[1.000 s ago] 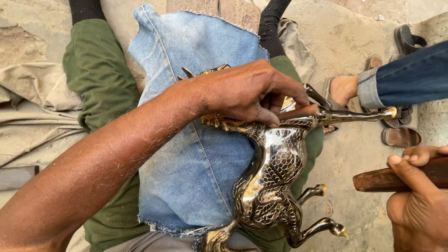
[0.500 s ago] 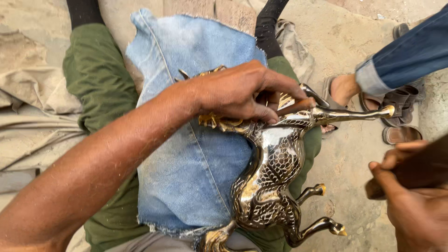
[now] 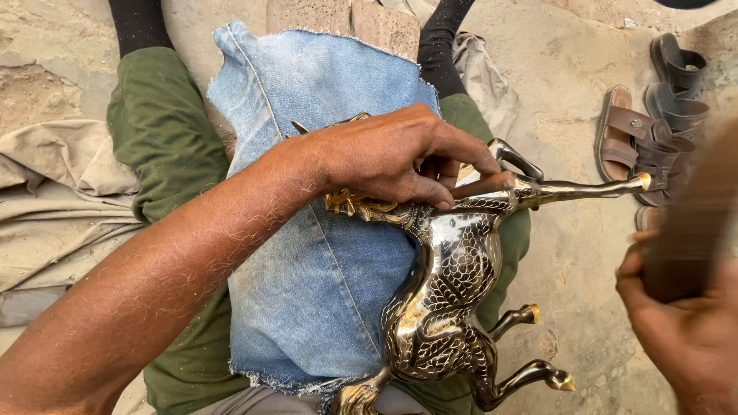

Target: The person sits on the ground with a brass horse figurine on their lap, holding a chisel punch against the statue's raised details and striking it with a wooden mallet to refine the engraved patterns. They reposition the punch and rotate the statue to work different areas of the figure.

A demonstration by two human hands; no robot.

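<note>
Brass horse figurine (image 3: 450, 300), dark and engraved with scale-like patterning, lies on its side across the person's lap, its back resting on a piece of blue denim cloth (image 3: 323, 230) spread over green trousers (image 3: 154, 146). Its forelegs stretch out past the edge of the lap over bare ground, one long leg ending in a gold-coloured hoof; the hind legs jut out likewise lower down, with open room around them.

The left hand (image 3: 400, 157) presses down on the figurine's head and neck, fingers curled and closed over that end, pinning it to the denim. The right hand (image 3: 684, 330) is well apart from the figurine, beyond the hooves, wrapped shut around a dark wooden handle (image 3: 692, 223) that is blurred; what sort of tool it belongs to cannot be told.

Past the figurine's long foreleg, brown sandals (image 3: 642, 142) lie on the sandy concrete floor (image 3: 569, 253), with open floor between them and the lap. On the far side of the lap from the figurine's legs, a crumpled beige cloth (image 3: 61, 192) lies on the ground. Beyond the denim's frayed top edge sits a brick (image 3: 346, 19) between the black socks (image 3: 138, 23).
</note>
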